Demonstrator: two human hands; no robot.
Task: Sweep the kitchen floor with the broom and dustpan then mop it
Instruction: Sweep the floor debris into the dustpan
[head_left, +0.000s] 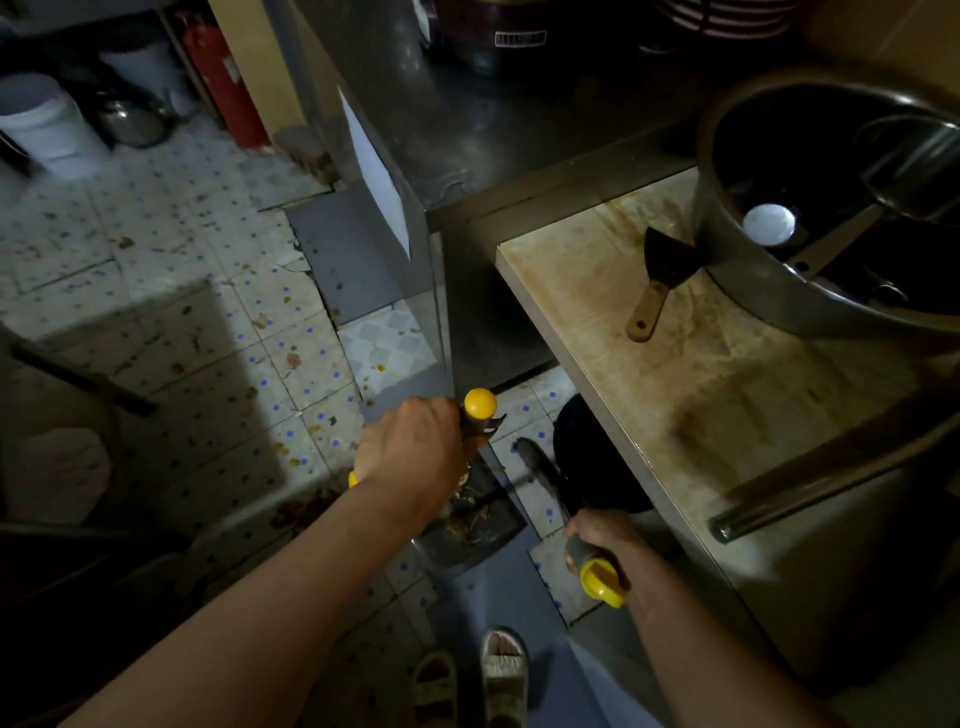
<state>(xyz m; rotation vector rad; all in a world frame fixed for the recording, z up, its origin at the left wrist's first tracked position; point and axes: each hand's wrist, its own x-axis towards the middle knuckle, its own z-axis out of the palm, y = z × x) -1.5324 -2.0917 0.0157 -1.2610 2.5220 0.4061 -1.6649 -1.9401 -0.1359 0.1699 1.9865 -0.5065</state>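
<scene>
My left hand (410, 457) grips the yellow-topped handle (480, 402) of a dark dustpan (478, 535), which sits on the tiled floor (182, 312) with brown scraps inside it. My right hand (605, 538) grips the grey, yellow-capped handle (600, 574) of the broom. The broom's dark head (537, 462) is blurred and lies just right of the dustpan, under the table edge. Brown debris (301, 512) lies on the floor left of the dustpan.
A stained table (675, 389) stands at right, carrying a scraper (657, 280) and a big metal pot (831, 208). A steel counter (493, 130) lies ahead. A red extinguisher (228, 78) and white buckets (47, 124) stand far left. My sandalled feet (472, 675) are below.
</scene>
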